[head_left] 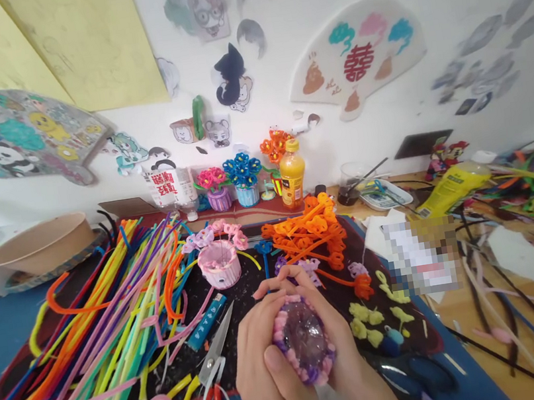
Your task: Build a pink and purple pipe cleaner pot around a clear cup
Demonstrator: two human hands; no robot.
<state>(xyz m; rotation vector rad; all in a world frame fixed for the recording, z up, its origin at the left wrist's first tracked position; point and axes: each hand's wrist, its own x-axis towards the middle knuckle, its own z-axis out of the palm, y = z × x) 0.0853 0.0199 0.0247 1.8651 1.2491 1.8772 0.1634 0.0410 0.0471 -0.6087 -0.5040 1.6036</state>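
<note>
Both my hands are wrapped around a small round pot [305,333] covered in pink and purple pipe cleaners. Its clear, shiny plastic end faces me. My left hand [265,364] closes on the left side, the thumb pressed near the rim. From the right, my right hand [335,331] cups it, fingers curling over the far side. Open-bladed scissors [214,358] and a teal packet [207,322] lie left of my hands. Beyond them stands a pale pink pipe-cleaner pot [221,272] beside pink and lilac flowers [212,233].
Loose coloured pipe cleaners [113,310] cover the left of the dark mat. Orange pipe-cleaner flowers [319,229] pile up behind my hands, with yellow ones [368,322] at right. A juice bottle [292,176] and finished flower pots [245,186] stand along the wall.
</note>
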